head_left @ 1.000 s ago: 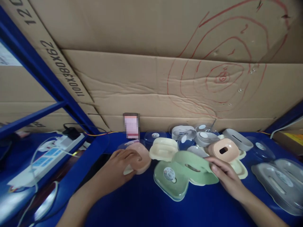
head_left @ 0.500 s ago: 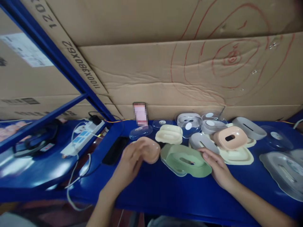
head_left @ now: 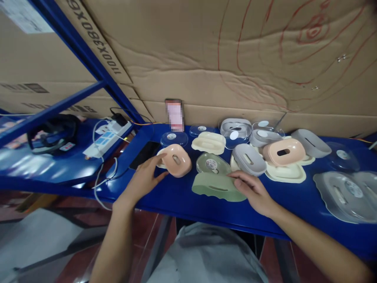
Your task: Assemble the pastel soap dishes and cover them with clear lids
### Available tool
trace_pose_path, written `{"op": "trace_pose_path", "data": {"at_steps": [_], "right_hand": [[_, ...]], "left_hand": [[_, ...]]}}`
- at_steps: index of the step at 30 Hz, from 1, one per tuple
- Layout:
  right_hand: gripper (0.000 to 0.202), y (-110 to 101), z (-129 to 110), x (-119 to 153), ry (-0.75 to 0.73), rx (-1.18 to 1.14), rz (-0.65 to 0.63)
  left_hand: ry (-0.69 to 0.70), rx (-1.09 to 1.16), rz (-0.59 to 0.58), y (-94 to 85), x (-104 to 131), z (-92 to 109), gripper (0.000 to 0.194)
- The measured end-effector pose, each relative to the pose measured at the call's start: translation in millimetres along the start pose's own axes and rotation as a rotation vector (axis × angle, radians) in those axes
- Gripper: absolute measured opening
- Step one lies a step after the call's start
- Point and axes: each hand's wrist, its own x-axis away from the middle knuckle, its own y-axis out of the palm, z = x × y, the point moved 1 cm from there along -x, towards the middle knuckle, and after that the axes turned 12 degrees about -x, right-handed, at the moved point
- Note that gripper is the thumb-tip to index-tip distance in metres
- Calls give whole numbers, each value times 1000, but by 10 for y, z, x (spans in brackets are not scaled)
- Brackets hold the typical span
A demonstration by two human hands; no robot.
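Observation:
My right hand (head_left: 250, 190) pinches the right end of a green slotted plastic piece (head_left: 219, 190) with a wavy edge, tilted up on its side. Just behind that piece, a clear lid with a round sticker (head_left: 211, 164) shows green through it. At the left, a peach oval slotted box (head_left: 178, 160) sits on the table. My left hand (head_left: 145, 175) is beside it, fingers and thumb apart around its left end; whether they touch it I cannot tell. A pale piece partly shows behind the peach box.
Cream trays (head_left: 208, 142), a grey slotted box (head_left: 249, 159), another peach box (head_left: 284, 152) and clear lids (head_left: 173, 139) crowd the blue table (head_left: 176, 196). Grey boxes under clear covers (head_left: 343, 196) stand at the right. A phone (head_left: 174, 114) leans at the back; a power strip (head_left: 107, 139) lies left.
The view has tipped downward. My left hand has drawn back leftward from over the peach box, its fingers now apart. The green piece has tilted up, uncovering the clear lid behind it.

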Motion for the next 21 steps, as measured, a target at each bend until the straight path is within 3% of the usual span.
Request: {"op": "trace_pose_path", "data": {"at_steps": [3, 7, 12, 17, 21], "right_hand": [[39, 79, 35, 25, -48, 40, -80], [25, 185, 100, 58, -227, 142, -205], [20, 352, 120, 115, -533, 329, -391], [25, 505, 195, 178, -683, 621, -477], [28, 579, 298, 207, -778, 831, -515]], "left_hand": [[-63, 35, 106, 66, 34, 101, 48], [-112, 123, 209, 1, 87, 180, 35], [9, 88, 137, 80, 249, 198, 51], [41, 104, 192, 255, 297, 254, 40], [69, 129, 209, 152, 284, 372, 42]]}}
